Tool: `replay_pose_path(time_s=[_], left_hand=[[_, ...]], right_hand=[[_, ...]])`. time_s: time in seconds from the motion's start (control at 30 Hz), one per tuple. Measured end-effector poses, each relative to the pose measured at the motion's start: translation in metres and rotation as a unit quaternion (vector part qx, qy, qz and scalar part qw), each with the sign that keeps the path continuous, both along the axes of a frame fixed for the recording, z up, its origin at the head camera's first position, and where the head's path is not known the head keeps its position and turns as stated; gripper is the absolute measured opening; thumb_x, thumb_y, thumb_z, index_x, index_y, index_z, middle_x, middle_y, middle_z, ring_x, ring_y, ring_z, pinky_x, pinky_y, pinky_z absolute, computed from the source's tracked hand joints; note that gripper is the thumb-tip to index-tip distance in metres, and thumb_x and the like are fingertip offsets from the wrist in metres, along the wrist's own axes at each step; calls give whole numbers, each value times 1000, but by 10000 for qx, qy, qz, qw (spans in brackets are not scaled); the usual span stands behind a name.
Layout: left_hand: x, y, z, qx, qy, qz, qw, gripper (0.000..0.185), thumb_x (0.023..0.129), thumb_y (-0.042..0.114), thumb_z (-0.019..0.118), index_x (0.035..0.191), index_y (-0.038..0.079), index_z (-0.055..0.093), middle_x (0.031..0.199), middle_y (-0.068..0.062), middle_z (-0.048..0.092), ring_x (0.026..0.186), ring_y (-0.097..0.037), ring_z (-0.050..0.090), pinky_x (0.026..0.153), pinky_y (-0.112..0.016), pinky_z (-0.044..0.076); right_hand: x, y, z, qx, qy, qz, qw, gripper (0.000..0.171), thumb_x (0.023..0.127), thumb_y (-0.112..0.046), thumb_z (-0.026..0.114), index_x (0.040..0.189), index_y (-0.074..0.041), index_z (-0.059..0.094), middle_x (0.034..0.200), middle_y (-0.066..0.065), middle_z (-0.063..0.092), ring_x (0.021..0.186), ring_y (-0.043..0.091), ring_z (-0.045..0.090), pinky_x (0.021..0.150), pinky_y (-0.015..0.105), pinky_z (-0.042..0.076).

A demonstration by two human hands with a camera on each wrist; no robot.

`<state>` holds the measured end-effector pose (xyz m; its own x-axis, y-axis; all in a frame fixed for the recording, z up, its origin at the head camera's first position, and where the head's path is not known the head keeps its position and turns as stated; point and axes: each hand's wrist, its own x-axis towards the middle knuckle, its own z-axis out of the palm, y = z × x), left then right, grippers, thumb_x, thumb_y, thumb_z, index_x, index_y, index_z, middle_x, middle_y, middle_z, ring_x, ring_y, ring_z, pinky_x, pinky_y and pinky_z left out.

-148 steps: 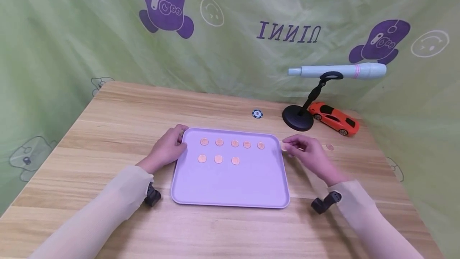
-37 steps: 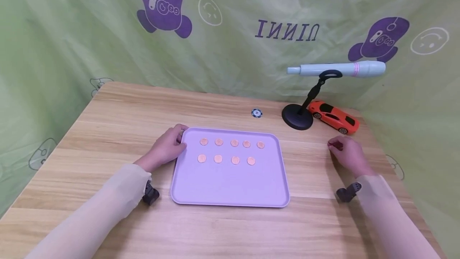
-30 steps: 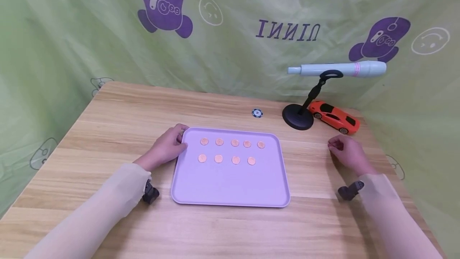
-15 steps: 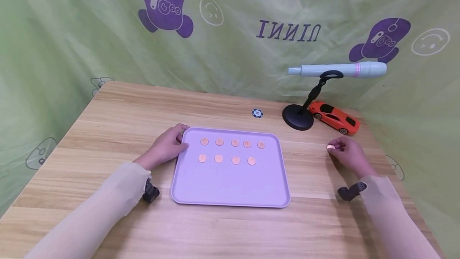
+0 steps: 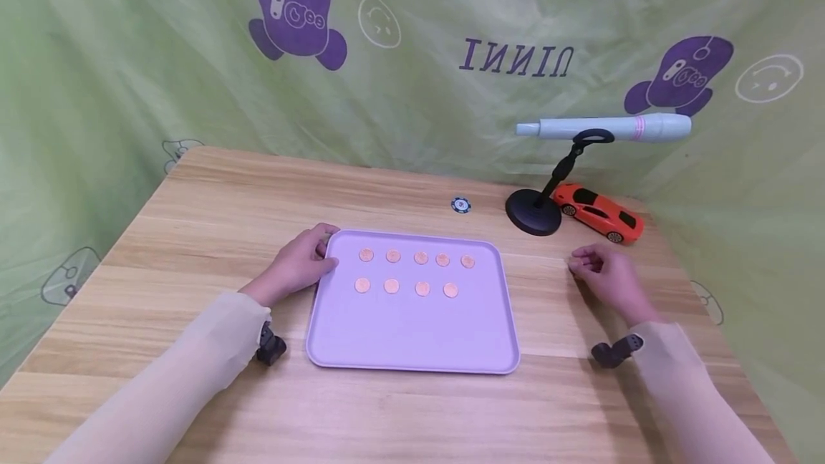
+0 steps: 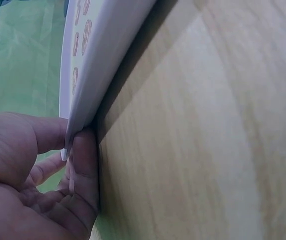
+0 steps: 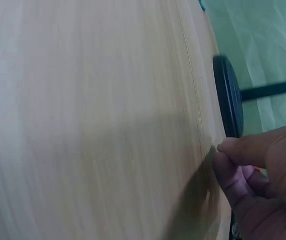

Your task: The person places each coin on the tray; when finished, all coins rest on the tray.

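A lavender tray point(image 5: 412, 335) lies in the middle of the wooden table. On it lie several copper coins point(image 5: 421, 258) in two rows. My left hand point(image 5: 325, 253) pinches the tray's far left corner. In the left wrist view its thumb point(image 6: 42, 132) lies on the rim point(image 6: 102, 55) and its fingers press against the edge. My right hand point(image 5: 573, 263) hovers over the table to the right of the tray. Its thumb and forefinger point(image 7: 218, 150) are pinched together on a coin that is almost wholly hidden between them.
At the back right stands a black round-based stand point(image 5: 533, 212) carrying a pale blue pen-shaped device point(image 5: 602, 127). An orange toy car point(image 5: 599, 213) sits beside it. A small dark chip point(image 5: 460, 204) lies behind the tray. Green cloth hangs behind the table.
The second row went from three coins to four. My right hand then pinched a coin off the table at the right and has moved left with it. The left hand stayed put.
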<state>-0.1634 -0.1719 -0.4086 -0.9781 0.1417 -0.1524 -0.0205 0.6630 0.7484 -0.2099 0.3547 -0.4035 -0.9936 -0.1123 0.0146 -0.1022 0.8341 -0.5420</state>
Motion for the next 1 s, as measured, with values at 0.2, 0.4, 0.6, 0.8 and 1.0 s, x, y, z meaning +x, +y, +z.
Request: replay_pose_path(time_s=[0.2,0.4,0.6,0.8,1.0], left_hand=[[1,1,-1,41,9,-19,10000,55,98,7,63,149,-1,46,108,-22,66,88,-24,64,78,-31,53],[1,1,0,50,18,-12,10000,54,98,7,63,149,-1,46,108,-22,66,86,-23,63,77,-30,53],[1,1,0,8,47,-33,10000,54,98,7,63,149,-2,46,108,-22,66,86,-23,63,77,-30,52],[2,1,0,-22,61,-13,10000,55,98,7,63,149,-2,46,109,-23,65,87,-24,63,78,-31,53],[1,0,0,-26,91,-5,10000,54,98,8,63,149,-1,47,110,-24,65,88,-25,63,79,-32,53]], right_hand=[[3,-27,2,-160,29,234,9996,25,100,-13,70,120,2,68,109,22,72,91,18,62,73,12,50],[10,-58,8,-438,24,561,9975,24,98,-14,73,117,0,69,109,18,73,89,15,64,75,14,53],[20,-90,10,-756,-197,1013,9918,20,95,-11,76,112,-3,71,104,13,74,86,14,65,75,17,56],[31,-120,7,-1065,-550,1609,9797,14,93,-9,76,106,-4,72,95,9,73,82,13,63,71,20,55],[36,-134,3,-1069,-706,1897,9735,12,92,-7,77,103,-4,73,92,8,73,82,12,64,73,21,55]])
